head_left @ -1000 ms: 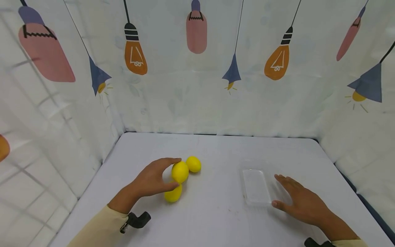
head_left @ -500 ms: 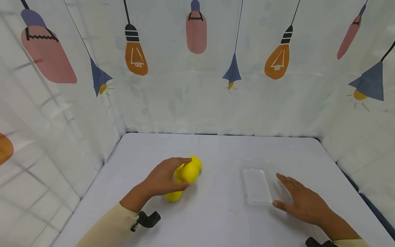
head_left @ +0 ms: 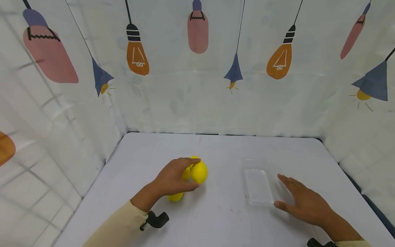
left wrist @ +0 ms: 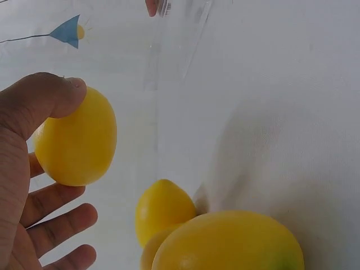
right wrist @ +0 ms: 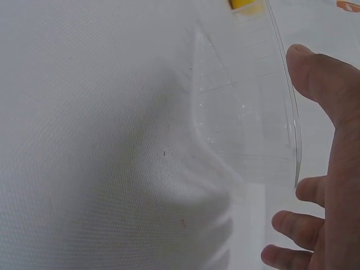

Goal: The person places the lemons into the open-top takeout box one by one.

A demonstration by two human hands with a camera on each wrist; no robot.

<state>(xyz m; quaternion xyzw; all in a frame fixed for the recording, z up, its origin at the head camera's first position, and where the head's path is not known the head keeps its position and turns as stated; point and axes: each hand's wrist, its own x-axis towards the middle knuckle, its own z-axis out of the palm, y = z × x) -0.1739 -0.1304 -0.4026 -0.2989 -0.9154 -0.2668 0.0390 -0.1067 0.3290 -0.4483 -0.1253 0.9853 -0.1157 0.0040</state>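
My left hand (head_left: 195,173) grips a yellow lemon (head_left: 200,172) between thumb and fingers, lifted just above the white table (head_left: 216,147). The left wrist view shows the thumb (left wrist: 48,98) pressed on that lemon (left wrist: 76,143). Two more lemons lie on the table below the hand: one close (left wrist: 228,242), one further off (left wrist: 163,207). In the head view one lemon (head_left: 176,197) peeks out under my wrist. A clear plastic tray (head_left: 258,187) sits to the right. My right hand (head_left: 290,195) rests flat on the table, fingers spread, beside the tray's right edge (right wrist: 281,112).
White curtains printed with light bulbs (head_left: 197,85) wall in the table at the back and both sides. Black wrist mounts (head_left: 155,219) sit on my sleeves. Bare table surface (head_left: 222,206) lies between the lemons and the tray.
My left hand has carried its lemon to the right, away from the other two and nearer the tray. The right hand and the tray have stayed put.
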